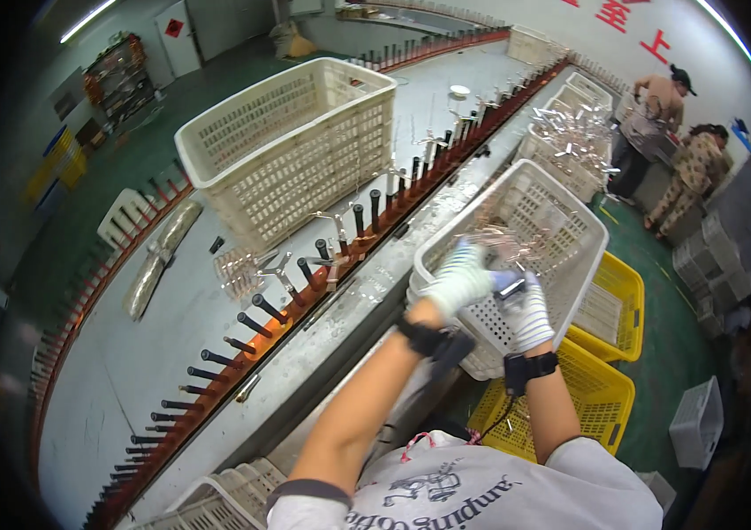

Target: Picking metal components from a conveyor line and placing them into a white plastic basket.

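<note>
Both my hands wear white knit gloves and are over the near end of a white plastic crate (583, 234). My left hand (459, 281) is smeared by motion, so its fingers do not show clearly. Beside it, my right hand (530, 314) has its fingers closed around a small dark, shiny piece (508, 284) whose kind I cannot make out. Thin shiny metal parts (512, 240) lie in the crate just beyond my fingers. Dark bands with small boxes are strapped on both wrists.
To the left runs a metal table (93, 389) edged by a rail with several upright black-handled pegs (261, 309). A large white crate (292, 172) stands on it. Yellow crates (583, 389) sit below right. Farther back are a crate heaped with metal parts (574, 137) and two people.
</note>
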Motion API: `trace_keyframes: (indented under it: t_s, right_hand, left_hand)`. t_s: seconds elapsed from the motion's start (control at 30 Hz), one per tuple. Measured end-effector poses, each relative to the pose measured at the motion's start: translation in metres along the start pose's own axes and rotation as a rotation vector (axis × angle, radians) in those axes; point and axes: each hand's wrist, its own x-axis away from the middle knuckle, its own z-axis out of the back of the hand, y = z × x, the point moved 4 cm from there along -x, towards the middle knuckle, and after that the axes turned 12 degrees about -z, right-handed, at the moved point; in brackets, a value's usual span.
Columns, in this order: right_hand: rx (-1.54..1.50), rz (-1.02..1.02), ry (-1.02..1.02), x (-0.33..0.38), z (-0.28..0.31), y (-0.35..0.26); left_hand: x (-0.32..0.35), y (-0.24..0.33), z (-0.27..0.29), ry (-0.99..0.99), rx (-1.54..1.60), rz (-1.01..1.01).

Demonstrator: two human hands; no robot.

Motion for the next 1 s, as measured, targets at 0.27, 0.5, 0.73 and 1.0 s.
trace_keyframes:
  t_s: [0.27,0.5,0.73,1.0]
  right_hand:
    - [0.291,0.285,0.185,0.05,0.014,0.006]
    - [0.986,-0.403,-0.562,0.055,-0.057,0.225]
    - [0.63,-0.489,-0.214,0.002,-0.098,0.344]
    - [0.511,-0.385,-0.142,0.024,-0.071,0.346]
  left_hand:
    - [0.146,-0.052,0.041,0.927,-0.146,-0.004]
    - [0.245,-0.129,0.164,1.363,-0.207,0.08]
    - [0.283,-0.089,0.203,1.608,-0.41,-0.111]
    - [0.275,-0.097,0.15,1.416,-0.367,0.025]
